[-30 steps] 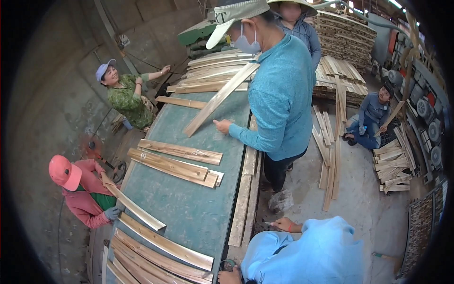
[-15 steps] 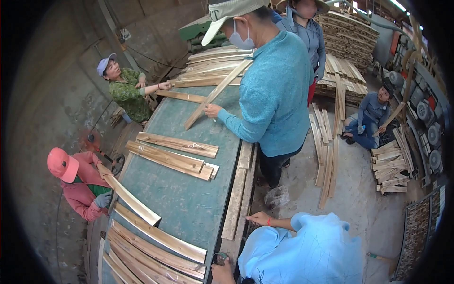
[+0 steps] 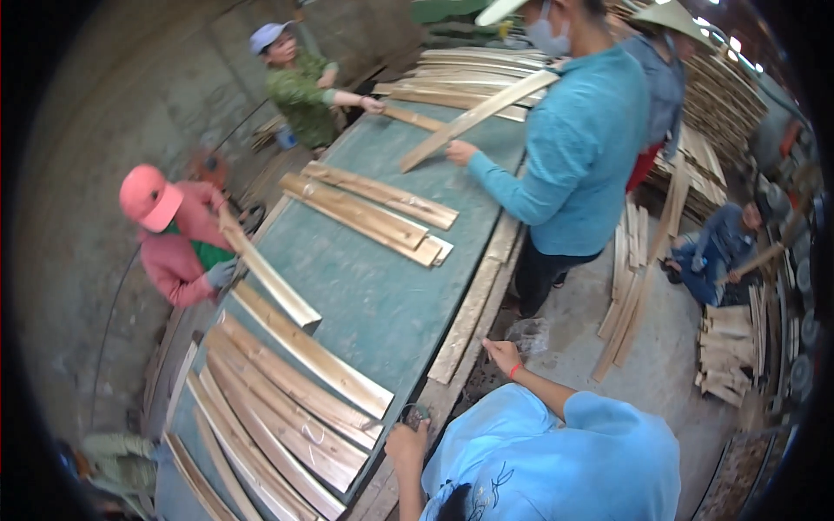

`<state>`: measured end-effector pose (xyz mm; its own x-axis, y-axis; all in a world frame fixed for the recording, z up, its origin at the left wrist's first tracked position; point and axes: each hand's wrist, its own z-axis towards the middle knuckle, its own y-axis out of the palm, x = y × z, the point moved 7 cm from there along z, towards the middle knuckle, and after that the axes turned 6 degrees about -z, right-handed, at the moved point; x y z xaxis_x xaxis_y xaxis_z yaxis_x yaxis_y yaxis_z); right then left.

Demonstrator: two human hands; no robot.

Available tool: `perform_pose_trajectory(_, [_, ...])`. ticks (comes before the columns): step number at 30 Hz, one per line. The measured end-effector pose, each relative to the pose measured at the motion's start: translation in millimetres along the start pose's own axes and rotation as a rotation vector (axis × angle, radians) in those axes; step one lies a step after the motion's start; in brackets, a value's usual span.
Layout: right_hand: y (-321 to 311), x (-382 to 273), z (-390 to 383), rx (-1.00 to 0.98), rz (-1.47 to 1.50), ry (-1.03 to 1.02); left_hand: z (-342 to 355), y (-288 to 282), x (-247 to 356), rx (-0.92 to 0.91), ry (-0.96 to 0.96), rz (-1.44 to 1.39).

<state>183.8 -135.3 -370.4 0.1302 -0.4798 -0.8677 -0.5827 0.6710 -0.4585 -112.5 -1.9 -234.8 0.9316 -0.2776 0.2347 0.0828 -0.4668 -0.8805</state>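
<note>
At the near edge of the long green-topped table point(image 3: 373, 295), my left hand point(image 3: 407, 441) is closed round a small, dark, round thing point(image 3: 415, 416), too blurred to name. My right hand point(image 3: 502, 356), with a red band at its wrist, is raised beside the table's right edge. Its fingers are bent together; whatever they hold is hidden. Several long wooden planks point(image 3: 287, 412) lie side by side left of my left hand, some with white marks. Farther up the table rests a smaller group of planks point(image 3: 365, 213).
Across the table, a pink-capped person point(image 3: 178, 234) holds a plank. Farther off, a person in green point(image 3: 300, 95) and one in teal point(image 3: 586, 148) handle planks. Another person point(image 3: 717, 247) sits on the floor by stacked planks point(image 3: 725, 347). A light beam point(image 3: 469, 321) lines the table's edge.
The view has swung, so the table sits farther right and a person in green appears at the lower left. My hands keep nearly the same poses.
</note>
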Motion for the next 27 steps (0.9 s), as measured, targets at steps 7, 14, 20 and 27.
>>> perform_pose_trajectory(7, [30, 48, -10, -0.091, -0.077, 0.136, 0, 8, -17, 0.046, 0.025, -0.128])
perform_pose_trajectory(14, [11, 74, -33, -0.069, -0.122, 0.001, -4, 16, -26, 0.057, -0.043, -0.265])
perform_pose_trajectory(20, [37, 22, -4, -0.289, 0.051, 0.067, -18, 23, -36, 0.141, -0.029, -0.311])
perform_pose_trajectory(27, [36, 47, -7, -0.426, -0.045, 0.072, -15, 17, -23, 0.129, -0.021, -0.312])
